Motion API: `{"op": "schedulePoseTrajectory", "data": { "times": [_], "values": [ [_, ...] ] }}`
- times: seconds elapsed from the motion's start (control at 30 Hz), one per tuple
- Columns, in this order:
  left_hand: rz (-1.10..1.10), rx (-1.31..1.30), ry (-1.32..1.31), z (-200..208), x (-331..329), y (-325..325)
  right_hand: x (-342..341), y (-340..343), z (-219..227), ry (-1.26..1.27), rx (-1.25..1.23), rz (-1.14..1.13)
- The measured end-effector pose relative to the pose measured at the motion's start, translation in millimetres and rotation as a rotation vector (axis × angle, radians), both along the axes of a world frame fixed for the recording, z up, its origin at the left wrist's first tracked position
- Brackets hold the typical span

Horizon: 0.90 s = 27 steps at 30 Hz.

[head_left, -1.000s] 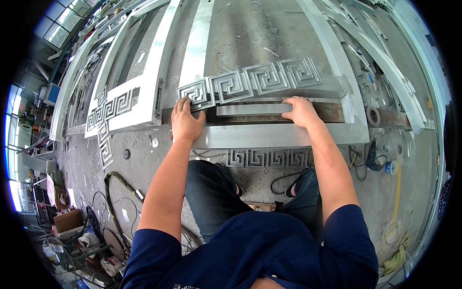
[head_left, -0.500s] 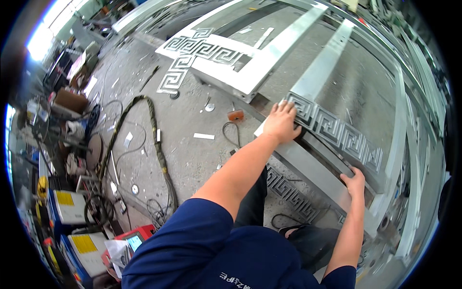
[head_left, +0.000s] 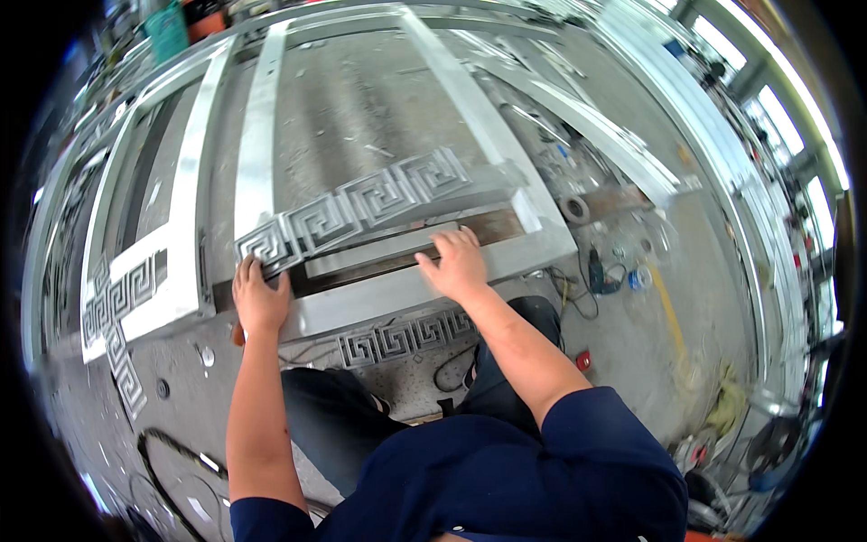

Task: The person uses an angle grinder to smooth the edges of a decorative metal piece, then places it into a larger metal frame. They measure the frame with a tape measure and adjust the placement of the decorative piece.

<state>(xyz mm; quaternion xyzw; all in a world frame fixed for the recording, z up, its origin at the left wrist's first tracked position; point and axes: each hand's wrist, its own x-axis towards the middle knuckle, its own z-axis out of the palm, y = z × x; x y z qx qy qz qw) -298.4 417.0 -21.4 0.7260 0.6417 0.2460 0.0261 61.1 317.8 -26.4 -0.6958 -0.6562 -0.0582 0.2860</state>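
A grey floor (head_left: 625, 336) lies under the silver frame (head_left: 366, 303). At 12 o'clock, the right hand (head_left: 459, 266) has opened wider by a metal strip (head_left: 370, 252); I can't tell if it touches. At 10, the left hand (head_left: 261, 300), half-curled, alone seems to hold the maze panel (head_left: 359, 204) at 11.

A grey metal fretwork strip (head_left: 354, 204) lies on a rectangular silver metal frame (head_left: 379, 299), behind a flat silver bar (head_left: 370, 254); right of the frame lies a dark pistol-shaped drill (head_left: 597, 272).
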Motion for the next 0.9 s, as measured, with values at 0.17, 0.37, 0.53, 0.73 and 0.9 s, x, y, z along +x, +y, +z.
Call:
{"op": "schedulePoseTrajectory", "data": {
  "times": [0.17, 0.37, 0.53, 0.73, 0.9],
  "values": [
    [-0.032, -0.027, 0.017, 2.7, 4.1, -4.8, 0.2, -7.9, 1.8, -0.011, -0.180, -0.068],
    [-0.022, 0.014, -0.004, 0.3, 0.7, -6.3, -2.1, -4.8, 5.1, -0.010, -0.186, -0.046],
    [-0.004, 0.005, -0.018, 7.3, 7.1, -8.1, 1.8, -5.7, -0.6, 0.016, -0.090, -0.033],
    [0.010, -0.055, -0.002, 1.1, 4.0, -8.6, 2.9, -7.5, -3.9, 0.060, -0.110, -0.018],
    [0.018, -0.051, 0.005, -0.5, 1.9, -8.3, 2.8, -5.0, -2.4, 0.064, -0.129, -0.006]
  ]
}}
